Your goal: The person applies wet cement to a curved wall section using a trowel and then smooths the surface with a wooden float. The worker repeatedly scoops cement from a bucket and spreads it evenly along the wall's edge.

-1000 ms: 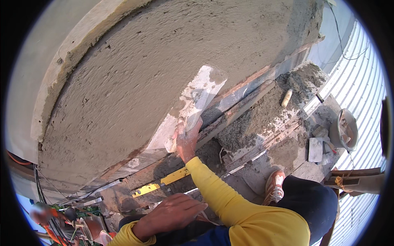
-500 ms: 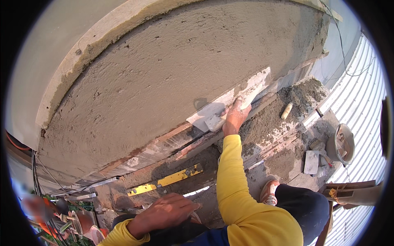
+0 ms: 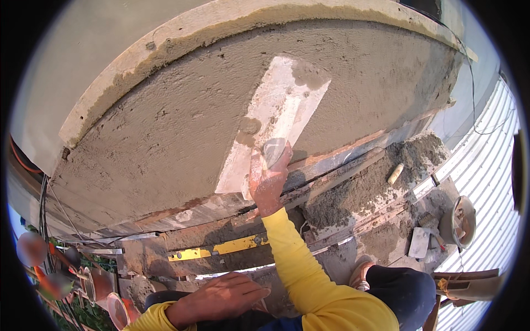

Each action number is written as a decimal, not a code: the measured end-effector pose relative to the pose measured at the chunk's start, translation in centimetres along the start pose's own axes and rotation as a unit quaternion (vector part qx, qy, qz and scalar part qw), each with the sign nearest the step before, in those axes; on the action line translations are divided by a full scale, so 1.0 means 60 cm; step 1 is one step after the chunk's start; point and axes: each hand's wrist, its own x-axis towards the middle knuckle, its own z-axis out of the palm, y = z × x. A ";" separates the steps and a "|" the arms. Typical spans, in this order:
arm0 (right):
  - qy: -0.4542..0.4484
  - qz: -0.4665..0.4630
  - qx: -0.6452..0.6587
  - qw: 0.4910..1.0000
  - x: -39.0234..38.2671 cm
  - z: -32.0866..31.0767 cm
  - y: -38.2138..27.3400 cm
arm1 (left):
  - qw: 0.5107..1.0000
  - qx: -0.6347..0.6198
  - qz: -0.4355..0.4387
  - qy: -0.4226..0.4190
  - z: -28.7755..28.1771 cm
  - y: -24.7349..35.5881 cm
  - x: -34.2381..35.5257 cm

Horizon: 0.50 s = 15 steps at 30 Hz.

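My right hand (image 3: 269, 182) is closed round the handle of a long, pale plastering float (image 3: 292, 102), which has mortar stuck on its back. The float lies tilted against the grey, freshly mortared wall (image 3: 165, 143), its upper end leaning right. Its working face is hidden. My left hand (image 3: 223, 300) rests low near my lap, fingers loosely stretched out and holding nothing. Between that hand and the wall's foot lies a yellow spirit level (image 3: 218, 248). To the right, a wooden handle (image 3: 395, 174) sticks out of a mortar heap (image 3: 359, 190).
A pale raised band (image 3: 110, 91) curves along the wall's top. At the right stand a bucket (image 3: 466, 218) and a small flat tool (image 3: 419, 243), with a brush (image 3: 428, 219) close by. Corrugated sheeting (image 3: 491, 165) lies beyond. Another person (image 3: 52, 284) is at lower left; cables (image 3: 44, 215) hang there.
My right hand has swept the float left and up the wall, turning it from a shallow slant to a steeper one. My left hand has stayed about where it was. The view has shifted slightly.
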 end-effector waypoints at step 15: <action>-0.312 -0.219 -0.194 0.904 -0.041 -0.128 0.058 | 0.998 0.019 0.055 -0.006 0.004 0.007 0.046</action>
